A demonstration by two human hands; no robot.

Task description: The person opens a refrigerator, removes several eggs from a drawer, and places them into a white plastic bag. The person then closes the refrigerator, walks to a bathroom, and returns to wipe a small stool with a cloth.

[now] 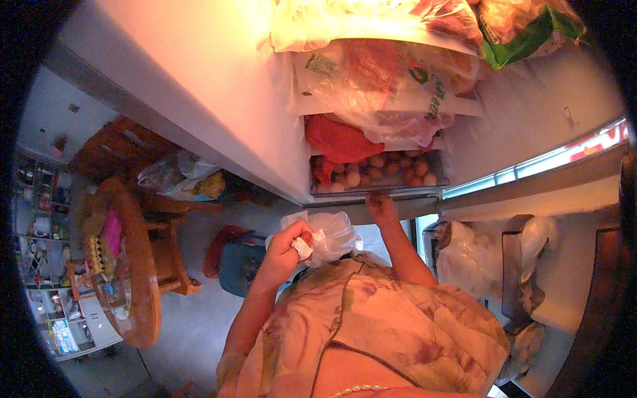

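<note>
My left hand (293, 244) is closed around the bunched top of a white translucent plastic bag (334, 238), which hangs in front of my body; its contents cannot be made out. At the front edge of a clear refrigerator drawer (378, 191) is my right hand (380, 205), its fingers curled against or just below the rim. Many brown eggs (375, 171) lie inside that drawer. A red plastic bag (341, 138) sits above the eggs and droops partly into the drawer.
Filled plastic bags (388, 74) crowd the refrigerator shelves above. The open refrigerator door (562, 248), with bagged items in its bins, stands at the right. A round wooden table (154, 278), a blue-green bin (241, 263) and a shelving unit (50, 248) are at the left.
</note>
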